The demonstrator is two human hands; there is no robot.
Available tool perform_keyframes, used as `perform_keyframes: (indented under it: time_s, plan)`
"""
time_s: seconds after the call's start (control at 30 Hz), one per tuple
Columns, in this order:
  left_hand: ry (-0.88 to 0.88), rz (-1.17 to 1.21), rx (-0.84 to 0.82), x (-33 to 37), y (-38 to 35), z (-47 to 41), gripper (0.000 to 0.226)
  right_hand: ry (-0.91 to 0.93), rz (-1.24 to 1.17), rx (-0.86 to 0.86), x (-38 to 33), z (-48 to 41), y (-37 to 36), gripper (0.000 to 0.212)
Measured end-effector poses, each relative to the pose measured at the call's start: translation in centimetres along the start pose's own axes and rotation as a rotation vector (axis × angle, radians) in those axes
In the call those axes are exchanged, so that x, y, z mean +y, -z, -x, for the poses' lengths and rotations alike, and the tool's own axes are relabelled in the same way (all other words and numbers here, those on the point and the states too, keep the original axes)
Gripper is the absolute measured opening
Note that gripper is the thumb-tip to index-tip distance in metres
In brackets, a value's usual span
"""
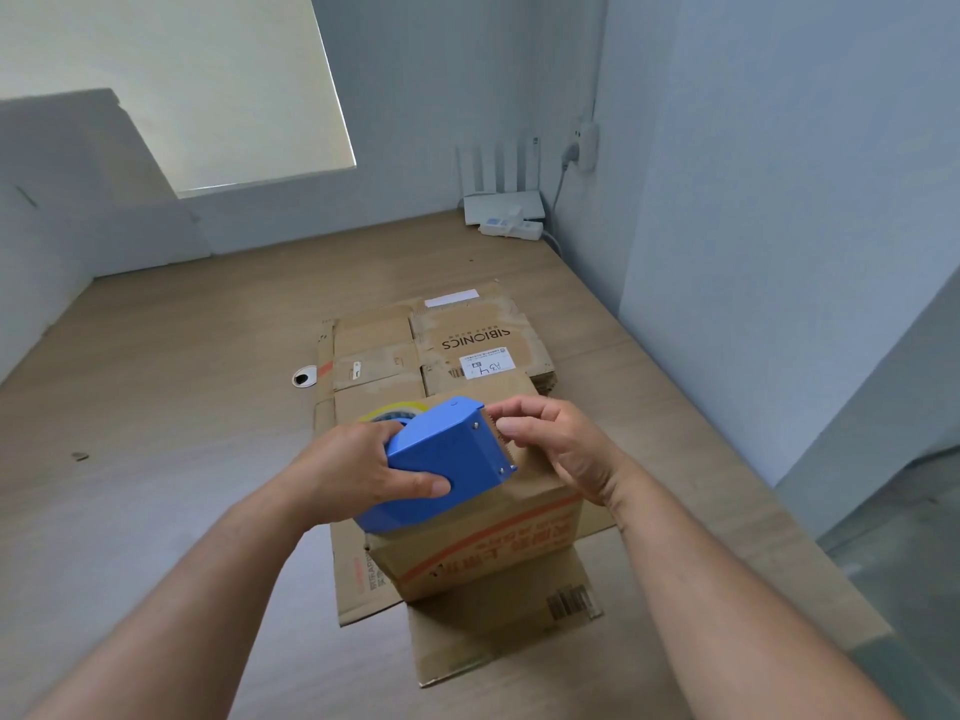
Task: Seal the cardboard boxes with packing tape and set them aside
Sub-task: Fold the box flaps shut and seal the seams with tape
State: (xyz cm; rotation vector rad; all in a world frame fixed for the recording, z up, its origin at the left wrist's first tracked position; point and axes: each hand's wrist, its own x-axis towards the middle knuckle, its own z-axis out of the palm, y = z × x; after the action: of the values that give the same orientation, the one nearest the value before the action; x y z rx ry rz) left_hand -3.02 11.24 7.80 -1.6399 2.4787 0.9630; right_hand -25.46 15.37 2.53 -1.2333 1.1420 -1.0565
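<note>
A blue tape dispenser [447, 459] with a yellow-rimmed roll sits over the top of a brown cardboard box [493, 548] printed in orange. My left hand [358, 470] grips the dispenser's body from the left. At the toothed cutter end, my right hand [550, 444] pinches with thumb and fingers; the tape end itself is too thin to make out. The box stands on flattened cardboard [467, 641] on the wooden floor.
More flattened cardboard sheets [441, 345], one marked SIBIONICS, lie behind the box. A round floor fitting [304, 377] is to their left. A white router and power strip [506, 215] sit in the far corner. Walls close in on the right.
</note>
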Motion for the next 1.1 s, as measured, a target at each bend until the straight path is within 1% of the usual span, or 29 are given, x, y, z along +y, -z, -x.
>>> perform_keyframes:
  time_s: [0.03,0.07,0.13,0.23,0.3,0.37,0.47,0.53,0.6,0.63,0.73,0.83,0.9,1.03,1.1]
  plan:
    - [-0.004,0.008,0.001,0.0,0.0,0.0,0.054,0.021,0.017,0.040,0.0,0.0,0.0,0.015]
    - [-0.007,0.021,0.002,0.0,0.1,0.1,0.055,0.038,0.032,0.082,0.1,0.0,0.0,0.011]
    - [-0.015,0.031,-0.004,0.0,0.2,0.1,0.060,0.051,0.049,0.138,0.3,-0.1,-0.1,0.017]
    - [-0.015,0.021,-0.020,0.0,0.1,-0.1,0.065,0.046,0.088,0.198,0.5,-0.3,-0.4,0.013]
    - [-0.012,0.003,-0.019,0.0,0.2,-0.1,0.059,0.052,0.114,0.212,0.7,-0.4,-0.8,0.007]
    - [-0.005,-0.022,-0.013,0.0,0.2,-0.2,0.051,0.064,0.128,0.256,1.0,-0.5,-1.1,0.005]
    - [-0.009,-0.045,-0.016,0.5,0.4,-0.5,0.051,0.074,0.122,0.373,1.2,-0.5,-1.4,0.014]
    - [0.008,0.001,-0.035,0.8,1.7,-0.4,0.059,0.067,0.113,0.424,1.3,-0.5,-1.4,0.017]
    - [0.067,0.059,-0.044,0.4,3.9,0.1,0.076,0.044,0.089,0.482,1.2,-0.6,-1.1,0.017]
    - [0.108,0.061,-0.047,0.0,5.0,0.5,0.079,0.034,0.068,0.514,1.2,-0.7,-0.9,0.017]
    - [0.315,0.000,-0.080,-1.3,6.8,0.8,0.069,-0.009,0.039,0.566,1.1,-1.3,-0.3,0.019]
    - [0.431,-0.096,-0.116,-0.6,6.7,-1.1,0.060,-0.083,0.069,0.553,0.9,-2.0,-0.4,0.025]
    - [0.471,-0.131,-0.127,0.6,6.9,-2.6,0.061,-0.113,0.146,0.577,0.7,-2.3,-0.4,0.026]
    - [0.499,-0.145,-0.212,3.4,7.4,-4.9,0.055,-0.146,0.487,0.674,0.6,-2.3,0.5,0.023]
    - [0.483,-0.163,-0.266,5.0,6.9,-5.8,0.052,-0.176,0.504,0.742,1.0,-2.2,1.5,0.024]
